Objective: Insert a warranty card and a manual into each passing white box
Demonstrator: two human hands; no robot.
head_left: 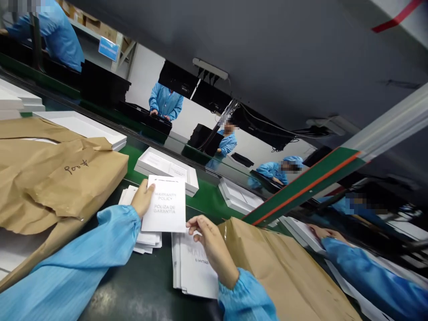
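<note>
My left hand (143,199) is closed on a white warranty policy leaflet (167,215), thumb on its face near the left edge. The leaflet is tilted toward me, over a loose pile of white leaflets (147,240). Just off its lower right corner is my right hand (212,247), fingers loosely curled and apart, with nothing visible in them. Below that hand lies a stack of white manuals (197,274), partly covered by it.
Brown paper packages (63,178) (277,267) flank the dark worktop. Behind, white box trays (167,167) (239,196) sit on a green conveyor (205,200). A green post (307,185) slants across the right. A co-worker's blue sleeve (368,272) is at far right; several people work beyond.
</note>
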